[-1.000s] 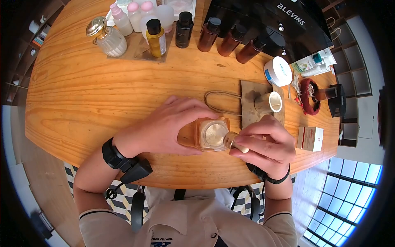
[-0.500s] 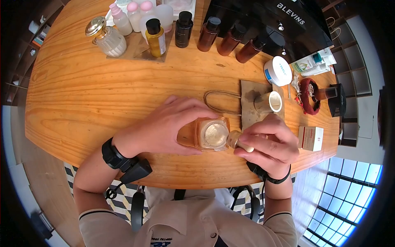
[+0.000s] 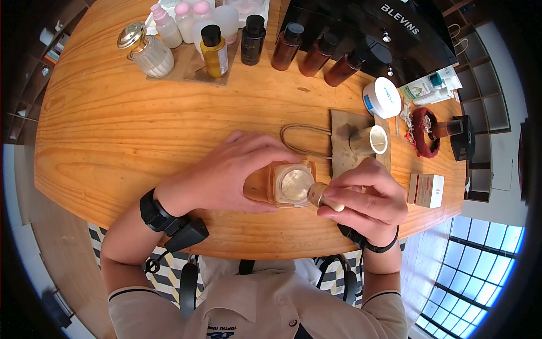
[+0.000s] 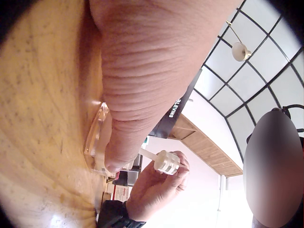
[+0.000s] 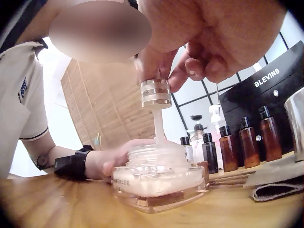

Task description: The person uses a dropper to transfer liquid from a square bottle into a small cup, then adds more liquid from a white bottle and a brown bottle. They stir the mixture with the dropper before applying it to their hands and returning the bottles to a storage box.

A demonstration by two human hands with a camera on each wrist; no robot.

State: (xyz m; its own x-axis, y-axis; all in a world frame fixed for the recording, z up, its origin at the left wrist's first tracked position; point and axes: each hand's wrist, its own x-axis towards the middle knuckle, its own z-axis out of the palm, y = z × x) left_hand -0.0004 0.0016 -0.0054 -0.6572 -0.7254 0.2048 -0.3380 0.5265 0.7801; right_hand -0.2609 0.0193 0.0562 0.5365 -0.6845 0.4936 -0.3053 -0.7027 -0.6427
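An open glass jar of pale cream stands near the table's front edge. The left hand curls round its left side, fingers behind and thumb in front. Above the jar's right rim, the right hand pinches a banded gold-and-white cap between thumb and fingers. From this cap a pale stem runs down to the mouth of the jar in the right wrist view; its lower end cannot be made out clearly. The left wrist view has the cap beyond the left hand.
A white cup stands on a stained brown paper bag behind the right hand. Several bottles and a black case line the back. To the right are a small box, a red band and a white tub.
The right hand and the cap shifted slightly right, then back left towards the jar. The left hand and the jar stayed where they were.
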